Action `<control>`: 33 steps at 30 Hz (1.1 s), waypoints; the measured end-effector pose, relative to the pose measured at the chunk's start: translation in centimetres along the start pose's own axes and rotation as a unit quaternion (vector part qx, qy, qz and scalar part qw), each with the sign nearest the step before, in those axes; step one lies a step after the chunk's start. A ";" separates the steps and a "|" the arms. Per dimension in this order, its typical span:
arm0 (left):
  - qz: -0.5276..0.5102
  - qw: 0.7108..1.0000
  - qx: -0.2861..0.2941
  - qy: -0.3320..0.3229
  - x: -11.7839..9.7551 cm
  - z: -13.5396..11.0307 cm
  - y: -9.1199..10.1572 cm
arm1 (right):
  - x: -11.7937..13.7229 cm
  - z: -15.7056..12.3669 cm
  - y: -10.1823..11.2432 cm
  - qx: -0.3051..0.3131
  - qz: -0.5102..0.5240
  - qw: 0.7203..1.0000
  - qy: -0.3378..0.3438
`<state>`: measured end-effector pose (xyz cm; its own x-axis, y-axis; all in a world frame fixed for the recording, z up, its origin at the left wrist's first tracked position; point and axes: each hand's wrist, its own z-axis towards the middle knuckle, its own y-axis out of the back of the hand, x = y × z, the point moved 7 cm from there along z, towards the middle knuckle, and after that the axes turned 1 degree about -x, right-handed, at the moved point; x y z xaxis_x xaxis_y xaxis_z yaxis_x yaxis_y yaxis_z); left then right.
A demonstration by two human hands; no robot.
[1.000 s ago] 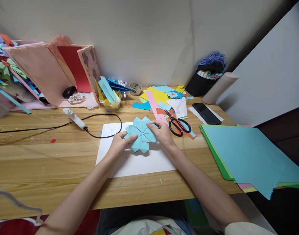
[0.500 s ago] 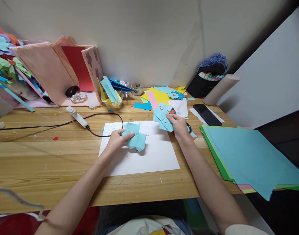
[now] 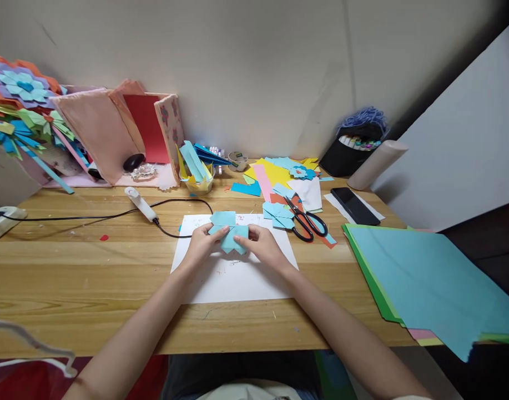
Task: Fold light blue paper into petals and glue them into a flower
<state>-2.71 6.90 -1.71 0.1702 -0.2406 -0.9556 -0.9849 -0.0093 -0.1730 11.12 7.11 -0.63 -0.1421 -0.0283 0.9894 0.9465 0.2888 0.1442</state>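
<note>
Both of my hands hold a folded light-blue paper piece (image 3: pixel 228 229) over a white sheet (image 3: pixel 233 272) on the wooden desk (image 3: pixel 71 278). My left hand (image 3: pixel 204 240) pinches its left side with the thumb on top. Fingers of my right hand (image 3: pixel 260 243) grip its right edge. A second folded light-blue paper piece (image 3: pixel 278 214) lies just right of the sheet's top corner, beside black scissors (image 3: pixel 306 222).
A glue gun (image 3: pixel 141 203) with a black cable lies at the left. Coloured paper sheets (image 3: pixel 424 278) are stacked at the right edge. A phone (image 3: pixel 356 198), a marker holder (image 3: pixel 354 141), paper scraps (image 3: pixel 279 172) and a small bowl (image 3: pixel 198 180) sit at the back.
The blue flower was split in two. My right hand carried one half to the right, set it down beside the scissors, and returned to the half in my left hand.
</note>
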 end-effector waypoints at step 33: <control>-0.164 0.981 0.001 0.102 -1.9 -9.8 10.7 | 9.9 -4.3 -9.3 0.132 -0.271 0.704 0.643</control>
<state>-13.90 -2.22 0.56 0.4674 -0.4145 -0.7808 -0.8783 -0.1170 -0.4637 2.20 0.00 7.91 0.0795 -0.9968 0.0094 0.7432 0.0655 0.6658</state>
